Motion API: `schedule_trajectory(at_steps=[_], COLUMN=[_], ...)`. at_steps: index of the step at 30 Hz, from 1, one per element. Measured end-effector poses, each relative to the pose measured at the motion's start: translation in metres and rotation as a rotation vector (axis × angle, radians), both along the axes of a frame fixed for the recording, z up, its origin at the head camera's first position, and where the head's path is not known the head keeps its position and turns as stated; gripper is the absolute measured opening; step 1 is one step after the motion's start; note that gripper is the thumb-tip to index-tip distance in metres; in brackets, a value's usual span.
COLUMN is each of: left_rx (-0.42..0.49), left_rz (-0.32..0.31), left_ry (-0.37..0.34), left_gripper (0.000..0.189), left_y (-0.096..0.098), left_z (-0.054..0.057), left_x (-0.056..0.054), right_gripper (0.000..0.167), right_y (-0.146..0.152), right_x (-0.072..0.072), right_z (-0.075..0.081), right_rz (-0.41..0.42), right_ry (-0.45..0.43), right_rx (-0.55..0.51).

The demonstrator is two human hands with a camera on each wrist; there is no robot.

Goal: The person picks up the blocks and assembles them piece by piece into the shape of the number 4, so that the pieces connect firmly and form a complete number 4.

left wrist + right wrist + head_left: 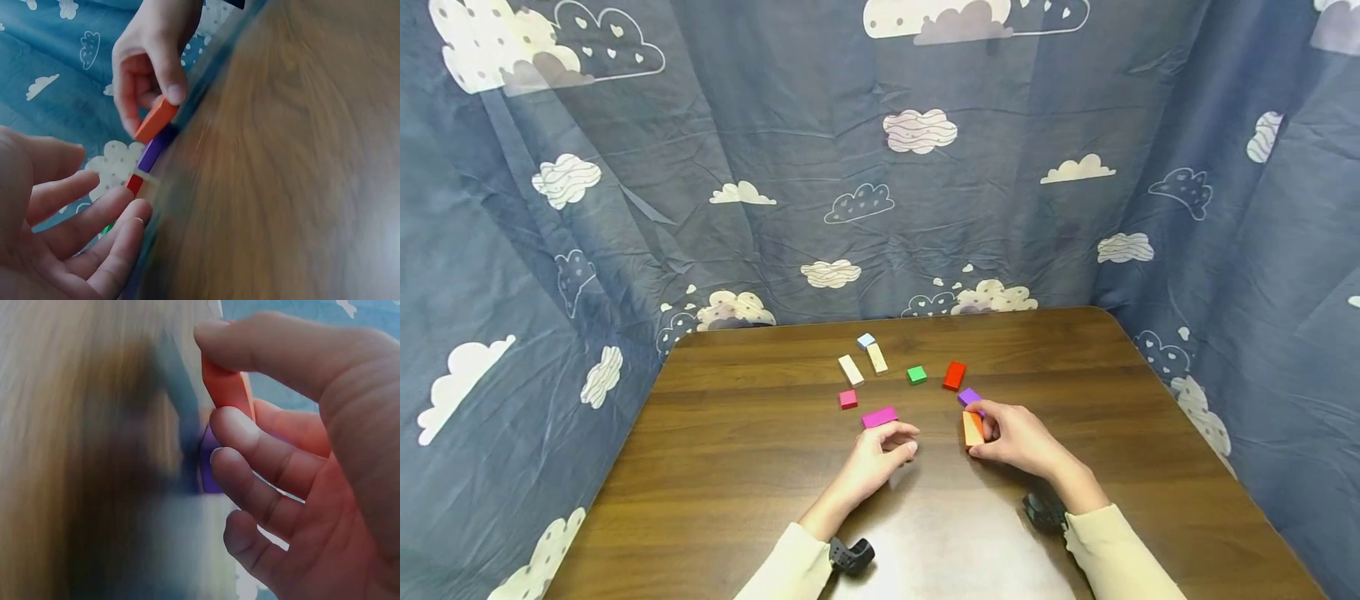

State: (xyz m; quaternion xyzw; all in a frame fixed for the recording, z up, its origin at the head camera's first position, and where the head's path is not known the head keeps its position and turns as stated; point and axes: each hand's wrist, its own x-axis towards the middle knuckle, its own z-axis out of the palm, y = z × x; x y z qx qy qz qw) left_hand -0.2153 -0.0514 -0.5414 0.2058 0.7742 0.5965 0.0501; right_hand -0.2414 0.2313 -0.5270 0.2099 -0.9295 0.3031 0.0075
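An orange block (973, 430) is pinched between the thumb and fingers of my right hand (1021, 435), over the right-middle part of the table. Just behind it lies a purple block (967, 397), partly covered by the right fingers in the head view. My left hand (871, 463) hovers with loosely bent fingers, and nothing shows between them. Beyond its fingertips sits a magenta block (878, 416). In the left wrist view the left fingers (94, 231) are spread, and the orange block (156, 119) appears in the other hand.
Farther back on the wooden table (715, 450) lie a red block (954, 375), a green block (917, 375), a pinkish-red block (847, 399), a white block (851, 370), a cream block (877, 358) and a light blue block (866, 340). A cloud-patterned curtain (820, 158) hangs around the table.
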Motion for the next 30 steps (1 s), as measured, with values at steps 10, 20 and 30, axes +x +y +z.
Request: schedule_trajectory(at_steps=[10,20,30], left_rx=[0.218,0.279,0.164], left_rz=[0.179,0.266,0.342], left_ry=[-0.217,-0.251,-0.181], left_gripper=[0.028,0.029,0.028], left_y=[0.019,0.031,0.031], left_z=[0.017,-0.004,-0.017], left_x=[0.007,-0.001,-0.003], right_gripper=[0.058,0.058,0.059], right_y=[-0.035,-0.061,-0.072], right_x=[0.0,0.001,0.004], right_z=[-0.001,0.001,-0.006], right_rz=[0.035,0.089,0.064], right_ry=[0.024,0.036,0.046], right_rx=[0.01,0.002,0.019])
